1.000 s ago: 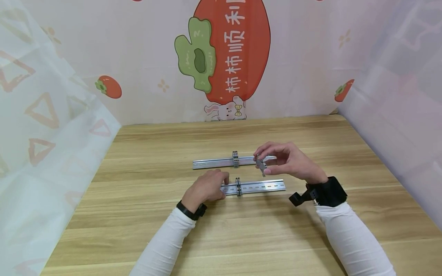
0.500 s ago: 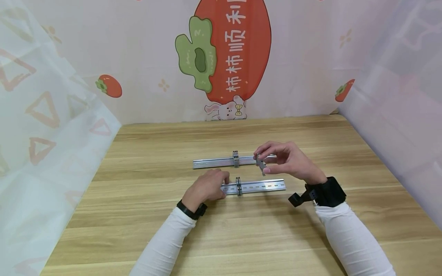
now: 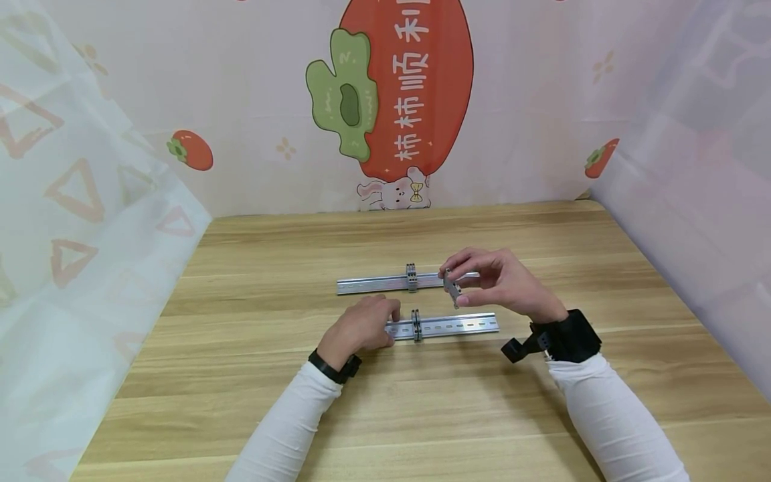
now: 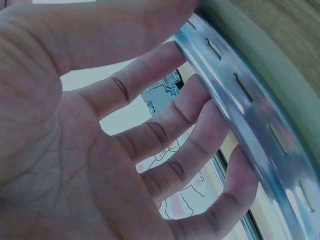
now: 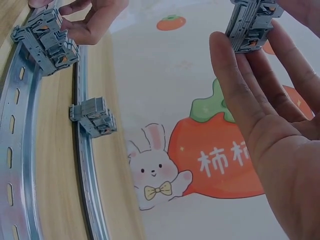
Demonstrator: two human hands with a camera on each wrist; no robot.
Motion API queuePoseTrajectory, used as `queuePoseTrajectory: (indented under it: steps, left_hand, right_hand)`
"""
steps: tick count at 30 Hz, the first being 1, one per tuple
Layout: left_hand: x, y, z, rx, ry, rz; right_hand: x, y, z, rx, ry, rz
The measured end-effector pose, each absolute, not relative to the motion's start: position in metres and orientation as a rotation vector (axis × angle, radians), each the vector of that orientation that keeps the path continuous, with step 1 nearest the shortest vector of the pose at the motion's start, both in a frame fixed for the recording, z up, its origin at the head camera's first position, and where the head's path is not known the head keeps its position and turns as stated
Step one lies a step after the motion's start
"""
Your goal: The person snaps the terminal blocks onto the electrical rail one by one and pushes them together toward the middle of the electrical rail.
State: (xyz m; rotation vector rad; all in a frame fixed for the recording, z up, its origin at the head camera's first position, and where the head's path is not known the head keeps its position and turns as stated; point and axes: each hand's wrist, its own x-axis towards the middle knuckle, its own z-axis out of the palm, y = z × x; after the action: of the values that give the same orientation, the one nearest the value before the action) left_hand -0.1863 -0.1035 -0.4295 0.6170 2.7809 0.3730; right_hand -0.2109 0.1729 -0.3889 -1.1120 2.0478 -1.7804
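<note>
My left hand grips the left part of the near slotted DIN rail, thumb on one long edge and fingertips on the other, as the left wrist view shows. A small cluster of grey terminal blocks sits on that rail, just right of the hand. My right hand pinches a grey terminal block between thumb and fingers. It is held in the air, above and to the right of the cluster, apart from both rails.
Behind lies a second DIN rail, roughly parallel, carrying its own grey terminal blocks. Both rails lie on a wood-grain table. A printed cloth backdrop stands behind the table, and pale sheets flank both sides.
Over the last half second my right hand has shifted slightly left with the terminal block. The left hand and both rails stay where they were.
</note>
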Motion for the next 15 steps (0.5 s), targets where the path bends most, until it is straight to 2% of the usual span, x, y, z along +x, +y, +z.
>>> queuePoseTrajectory:
  steps: [15]
  left_hand:
    - [-0.1861,-0.1041,-0.4294,0.634,2.79,0.368]
  right_hand:
    - [-0.2098,0.1721,-0.389,-1.045,2.102,-1.771]
